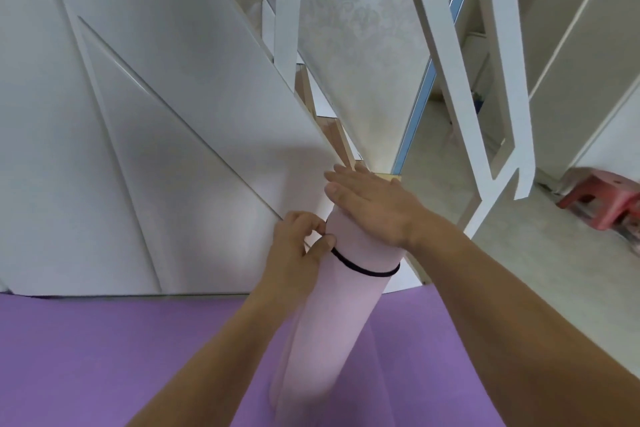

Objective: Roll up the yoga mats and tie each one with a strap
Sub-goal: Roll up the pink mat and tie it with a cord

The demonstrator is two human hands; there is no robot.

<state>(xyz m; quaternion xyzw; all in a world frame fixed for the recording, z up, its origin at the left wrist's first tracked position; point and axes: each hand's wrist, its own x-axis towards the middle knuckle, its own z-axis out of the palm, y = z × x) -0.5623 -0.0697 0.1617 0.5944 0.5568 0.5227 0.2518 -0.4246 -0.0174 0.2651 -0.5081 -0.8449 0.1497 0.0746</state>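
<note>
A rolled pale pink yoga mat (332, 322) stands nearly upright in the centre, its lower end on a flat purple mat (138, 357). A thin black strap (363, 270) loops around the roll near its top. My left hand (298, 250) pinches the strap at the roll's left side with curled fingers. My right hand (370, 204) lies flat with straight fingers over the top end of the roll, pressing on it.
White panelled wall (121, 149) fills the left. White stair railing posts (485, 97) rise at the right, with wooden steps (332, 135) behind the roll. A red plastic stool (602, 198) stands on the pale floor at the far right.
</note>
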